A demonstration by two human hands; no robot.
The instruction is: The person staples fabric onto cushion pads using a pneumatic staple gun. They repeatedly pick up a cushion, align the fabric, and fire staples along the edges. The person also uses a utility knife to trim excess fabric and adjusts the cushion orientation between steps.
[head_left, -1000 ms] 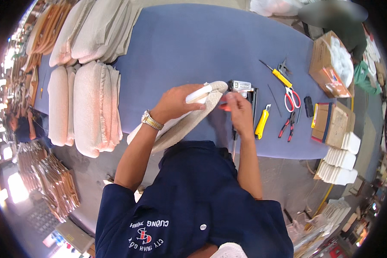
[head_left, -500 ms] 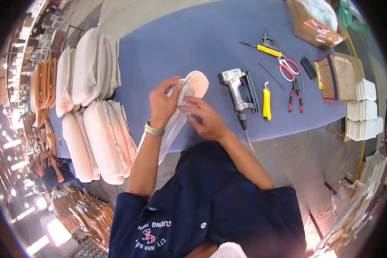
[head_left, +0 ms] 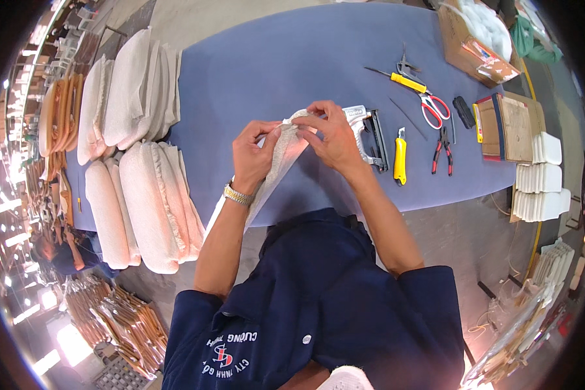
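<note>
A long, pale fabric-covered cushion pad [head_left: 282,160] slants up from near my body, its far end between my two hands. My left hand [head_left: 253,155] pinches the fabric at the pad's far left edge. On the other side of that end, my right hand [head_left: 335,140] has thumb and fingers closed on the gathered cloth. Just right of this hand lies a silver staple gun [head_left: 360,118], partly hidden behind it. A yellow utility knife [head_left: 400,157] rests further right.
The blue-covered table [head_left: 260,65] holds stacked padded cushions [head_left: 153,208] on the left. To the right lie red-handled scissors [head_left: 434,110], a yellow-handled screwdriver [head_left: 408,81] and pliers [head_left: 442,153]. Cardboard boxes [head_left: 510,127] and white pads [head_left: 539,179] stand at the right edge.
My right hand has moved up to the pad's far end and closed on its fabric. The pad's far end has turned, its bare pinkish face now mostly hidden.
</note>
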